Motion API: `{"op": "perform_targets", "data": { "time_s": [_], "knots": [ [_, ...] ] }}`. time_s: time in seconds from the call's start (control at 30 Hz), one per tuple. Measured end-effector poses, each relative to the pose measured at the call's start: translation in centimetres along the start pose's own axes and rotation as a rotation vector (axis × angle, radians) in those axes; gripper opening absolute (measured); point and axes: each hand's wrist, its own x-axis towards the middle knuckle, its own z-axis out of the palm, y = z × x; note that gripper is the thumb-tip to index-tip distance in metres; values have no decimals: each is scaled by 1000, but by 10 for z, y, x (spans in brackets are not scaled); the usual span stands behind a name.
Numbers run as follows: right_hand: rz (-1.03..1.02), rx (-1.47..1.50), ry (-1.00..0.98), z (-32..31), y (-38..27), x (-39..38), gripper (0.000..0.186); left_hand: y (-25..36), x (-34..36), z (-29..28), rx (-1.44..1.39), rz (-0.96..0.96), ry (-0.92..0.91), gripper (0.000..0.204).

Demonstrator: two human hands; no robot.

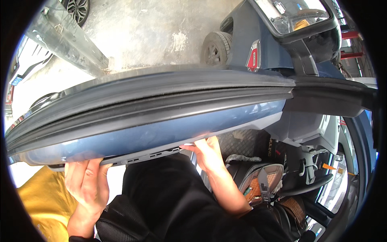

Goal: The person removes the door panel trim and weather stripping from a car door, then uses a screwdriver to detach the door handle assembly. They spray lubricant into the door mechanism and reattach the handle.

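Blue-and-black vehicle door (157, 111) spans the view, black-clad legs (161, 193) below, dark slotted trim strip (161, 153) along its near edge, left hand (87, 181) half-curled and right hand (207, 156) loosely bent there, fingertips partly hidden, can't tell if either grips

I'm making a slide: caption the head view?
Left hand and right hand touch grey slotted trim along a blue car door.

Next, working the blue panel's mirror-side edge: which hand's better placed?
Right, likely: right hand is at the edge of the blue panel, nearer the mirror; left hand is near the opposite end.
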Motion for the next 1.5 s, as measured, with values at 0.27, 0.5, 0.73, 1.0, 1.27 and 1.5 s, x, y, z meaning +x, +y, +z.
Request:
{"op": "perform_targets", "data": {
  "time_s": [0.27, 0.5, 0.73, 1.0, 1.27, 1.5],
  "knots": [
    [16, 28, 39, 3, 5, 0, 37, 1, 1, 2, 56, 22, 8, 31],
    [35, 102, -13, 5, -4, 2, 38, 4, -2, -3, 16, -11, -16, 32],
    [5, 96, 14, 9, 6, 8, 47, 4, 1, -5, 126, -29, -37, 35],
    [-1, 99, 38, 12, 8, 6, 44, 26, 15, -16, 43, 306, -26, 21],
    [-72, 231, -24, 12, 3, 5, 45, 93, 66, 46, -186, 491, -120, 37],
    [-19, 104, 75, 15, 2, 8, 46, 79, 55, 56, -416, 519, -109, 34]
  ]
}}
